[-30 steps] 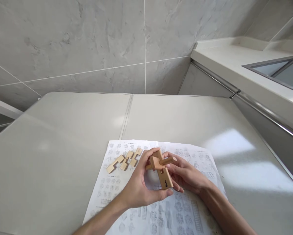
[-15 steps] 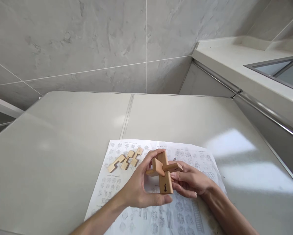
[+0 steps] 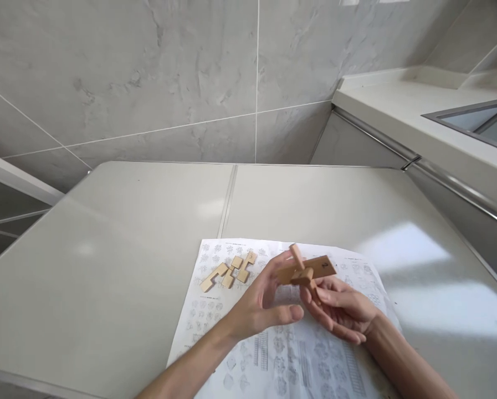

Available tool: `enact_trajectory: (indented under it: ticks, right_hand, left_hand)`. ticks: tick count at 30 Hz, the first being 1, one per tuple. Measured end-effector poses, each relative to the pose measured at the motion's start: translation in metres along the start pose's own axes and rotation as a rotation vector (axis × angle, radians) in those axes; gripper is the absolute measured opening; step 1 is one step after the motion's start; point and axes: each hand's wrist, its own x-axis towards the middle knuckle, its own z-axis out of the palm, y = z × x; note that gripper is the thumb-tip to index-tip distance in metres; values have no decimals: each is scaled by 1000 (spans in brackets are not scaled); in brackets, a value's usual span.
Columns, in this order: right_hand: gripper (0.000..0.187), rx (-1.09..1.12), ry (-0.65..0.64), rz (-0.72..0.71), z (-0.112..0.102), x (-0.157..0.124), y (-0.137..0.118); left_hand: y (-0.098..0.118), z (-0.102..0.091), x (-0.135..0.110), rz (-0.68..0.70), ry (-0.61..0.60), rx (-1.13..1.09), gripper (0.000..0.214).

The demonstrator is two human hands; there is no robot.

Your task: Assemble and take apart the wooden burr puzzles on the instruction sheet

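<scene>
An interlocking wooden puzzle (image 3: pixel 306 275) of crossed pieces is held above a printed sheet; the digit 2 shows on its broad flat piece. Pinched at its lower end, it rests in my right hand (image 3: pixel 344 311), thumb above and fingers beneath. My left hand (image 3: pixel 259 306) is at the puzzle's left side, thumb spread well away from the other fingers. Those fingertips lie behind the puzzle, and whether they touch it is hard to see. On the sheet, left of my hands, lie three loose notched wooden pieces (image 3: pixel 214 277), one marked 3.
The large paper sheet (image 3: pixel 215 343) carries printed puzzle diagrams. It lies on a pale table (image 3: pixel 119 266) with a seam (image 3: pixel 228 202) across it. Behind stands a grey tiled wall (image 3: pixel 148 72). A white counter (image 3: pixel 392 97) runs along the right.
The puzzle has been turned, so a flat piece marked 2 now faces me. My left thumb has come off it, and my right hand keeps hold. The view has shifted slightly left.
</scene>
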Motion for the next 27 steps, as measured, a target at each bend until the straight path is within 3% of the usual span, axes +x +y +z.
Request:
enact_trajectory:
  ticks: [3, 6, 9, 14, 21, 24, 27]
  right_hand:
    - [21, 37, 182, -167, 1, -5, -4]
    - [15, 140, 491, -337, 10, -12, -12]
    - [15, 319, 650, -507, 21, -19, -19]
    - [23, 470, 751, -606, 30, -34, -22]
    - [23, 536, 856, -613, 35, -47, -26]
    - [21, 474, 898, -593, 40, -50, -25]
    - [13, 409, 942, -531, 45, -58, -19]
  left_hand:
    - [-4, -2, -1, -13, 91, -12, 86]
    - [-6, -2, -4, -56, 143, -74, 86]
    - [-5, 1, -5, -62, 169, -127, 80]
    - [-5, 2, -5, -67, 186, -143, 73]
    - [-7, -1, -4, -51, 151, -85, 69]
    - [-2, 4, -10, -8, 93, 66, 69]
    - [11, 7, -24, 67, 17, 397, 75]
